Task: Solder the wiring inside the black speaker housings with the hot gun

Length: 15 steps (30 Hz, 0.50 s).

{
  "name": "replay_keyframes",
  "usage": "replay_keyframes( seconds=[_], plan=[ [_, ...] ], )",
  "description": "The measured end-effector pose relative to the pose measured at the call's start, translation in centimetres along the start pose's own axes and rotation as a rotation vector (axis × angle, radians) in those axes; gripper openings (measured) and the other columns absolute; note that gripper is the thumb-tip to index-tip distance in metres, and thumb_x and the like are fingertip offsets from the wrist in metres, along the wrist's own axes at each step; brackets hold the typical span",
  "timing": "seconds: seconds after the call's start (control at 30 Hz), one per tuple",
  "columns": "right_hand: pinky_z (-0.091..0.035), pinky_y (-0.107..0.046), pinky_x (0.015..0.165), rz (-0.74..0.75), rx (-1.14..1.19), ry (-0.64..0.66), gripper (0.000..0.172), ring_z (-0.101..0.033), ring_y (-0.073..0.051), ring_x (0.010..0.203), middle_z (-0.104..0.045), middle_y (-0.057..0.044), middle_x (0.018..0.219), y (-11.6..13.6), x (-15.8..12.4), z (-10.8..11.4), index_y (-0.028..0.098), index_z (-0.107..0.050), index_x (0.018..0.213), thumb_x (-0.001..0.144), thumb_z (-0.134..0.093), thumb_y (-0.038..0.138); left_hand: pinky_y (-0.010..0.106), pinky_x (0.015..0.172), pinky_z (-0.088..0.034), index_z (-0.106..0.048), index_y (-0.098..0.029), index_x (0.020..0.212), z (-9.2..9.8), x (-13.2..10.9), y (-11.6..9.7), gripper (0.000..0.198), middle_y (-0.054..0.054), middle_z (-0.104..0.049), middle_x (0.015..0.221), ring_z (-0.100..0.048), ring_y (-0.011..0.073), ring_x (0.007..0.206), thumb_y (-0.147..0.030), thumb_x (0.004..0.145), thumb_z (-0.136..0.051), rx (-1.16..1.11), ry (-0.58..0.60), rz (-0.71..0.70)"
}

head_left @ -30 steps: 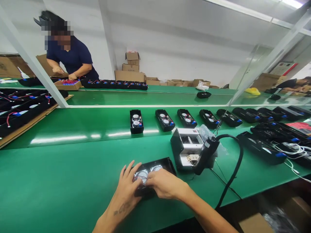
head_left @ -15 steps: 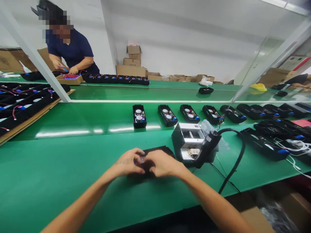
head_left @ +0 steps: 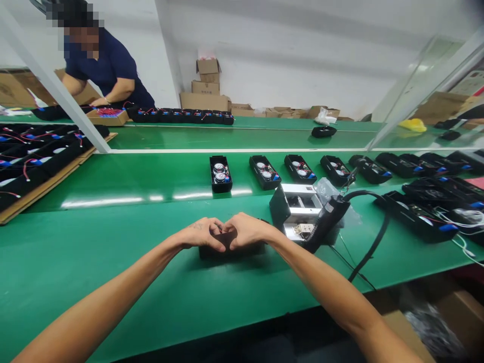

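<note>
A black speaker housing [head_left: 231,250] lies lengthwise on the green table in front of me. My left hand [head_left: 203,234] is closed over its left half, with the thumb on the near wall and the fingers curled past the upper edge. Close against it, my right hand [head_left: 247,229] grips the housing's middle in the same way, and the fingertips of both hands almost meet. What lies inside the housing under my fingers is hidden. Right of my right hand stands a soldering station [head_left: 298,214] with a black handle [head_left: 321,224] and cable leaning across its front.
Several open black speaker housings [head_left: 220,174] line the green conveyor beyond. At left, a cardboard tray [head_left: 60,174] holds more wired housings. Other housings and white cables [head_left: 459,222] crowd the right side. A co-worker [head_left: 109,65] stands behind a white frame post [head_left: 71,91].
My hands have come closer together and moved slightly away from me over the housing. A bluish bit seen earlier between the fingers is hidden now. The co-worker leans further left.
</note>
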State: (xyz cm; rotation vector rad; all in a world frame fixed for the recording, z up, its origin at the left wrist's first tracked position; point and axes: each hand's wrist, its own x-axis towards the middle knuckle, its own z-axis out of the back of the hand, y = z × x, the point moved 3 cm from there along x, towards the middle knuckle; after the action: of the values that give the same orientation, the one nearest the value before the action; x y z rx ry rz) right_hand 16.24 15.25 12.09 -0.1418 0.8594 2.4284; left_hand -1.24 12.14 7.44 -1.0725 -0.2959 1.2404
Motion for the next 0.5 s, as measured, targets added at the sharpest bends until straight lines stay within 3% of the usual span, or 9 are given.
replay_keyframes(
  seconds=[0.33, 0.5],
  plan=[
    [-0.031, -0.026, 0.057, 0.001, -0.007, -0.008, 0.026, -0.051, -0.014, 0.065, -0.067, 0.001, 0.071, 0.22, -0.17, 0.06, 0.018, -0.08, 0.095, 0.07, -0.081, 0.024, 0.028, 0.072, -0.041, -0.065, -0.02, 0.058, 0.04, -0.31, -0.69, 0.036, 0.0, -0.07, 0.12, -0.06, 0.0179, 0.091, -0.044, 0.049, -0.09, -0.038, -0.003, 0.046],
    [-0.028, -0.027, 0.054, 0.008, -0.032, -0.01, 0.022, -0.045, -0.013, 0.06, -0.056, 0.005, 0.062, 0.38, -0.35, 0.06, 0.018, -0.081, 0.093, 0.072, -0.079, 0.025, 0.028, 0.073, -0.042, -0.067, -0.019, 0.057, -0.08, -0.38, -0.79, 0.035, 0.001, -0.07, 0.121, -0.062, 0.0192, 0.096, -0.044, 0.049, -0.09, -0.053, 0.003, 0.051]
  ],
)
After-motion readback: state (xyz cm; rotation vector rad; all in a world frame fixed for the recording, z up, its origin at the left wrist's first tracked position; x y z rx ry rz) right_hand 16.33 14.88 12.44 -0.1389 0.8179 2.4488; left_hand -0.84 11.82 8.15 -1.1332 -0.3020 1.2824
